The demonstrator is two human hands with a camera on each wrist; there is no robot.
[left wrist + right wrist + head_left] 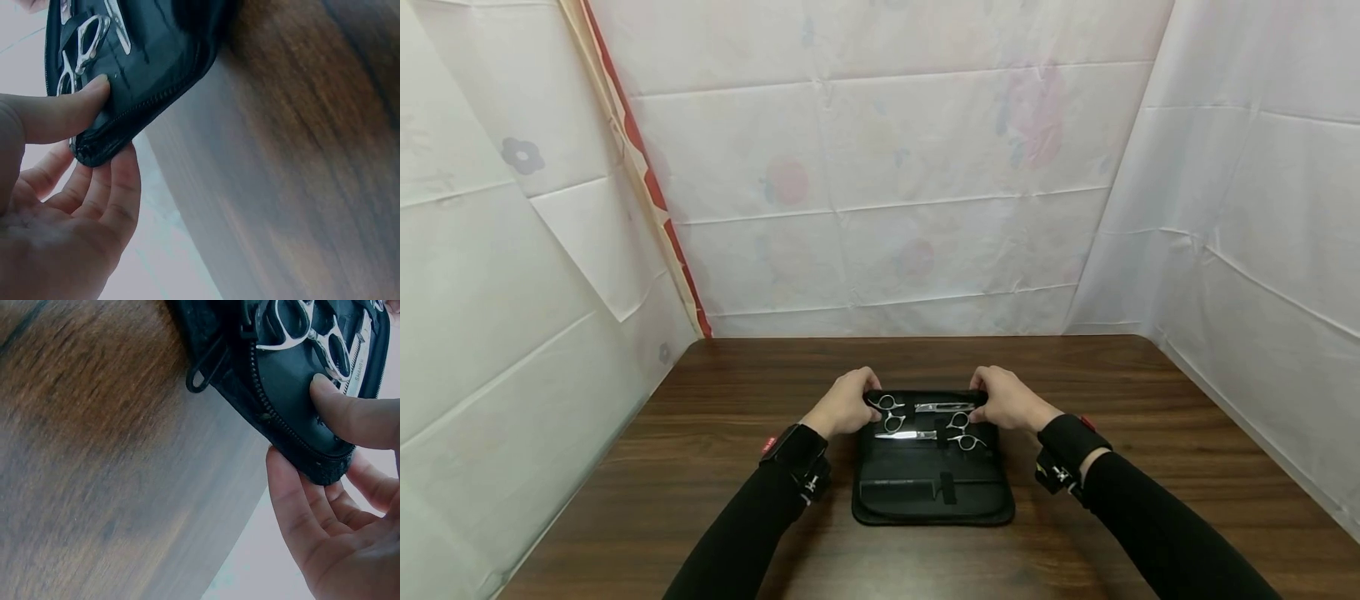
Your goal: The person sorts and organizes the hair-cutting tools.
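An unfolded black zip case (891,461) lies in front of me, its far half raised by both hands. My left hand (842,406) grips the far left corner, thumb on the inner face and fingers behind. The far right corner is pinched the same way by my right hand (1011,400). Two silver scissors are fixed inside the far half: the upper pair (943,407) points right, and the lower pair (906,435) points left with its finger rings near my right thumb. A dark comb (895,490) sits in the near half. A zipper (262,406) runs round the edge.
The case is on a dark wooden table (737,533). Pale printed sheets (887,167) hang behind it and at both sides. A red-edged strip (647,175) runs down the back left corner.
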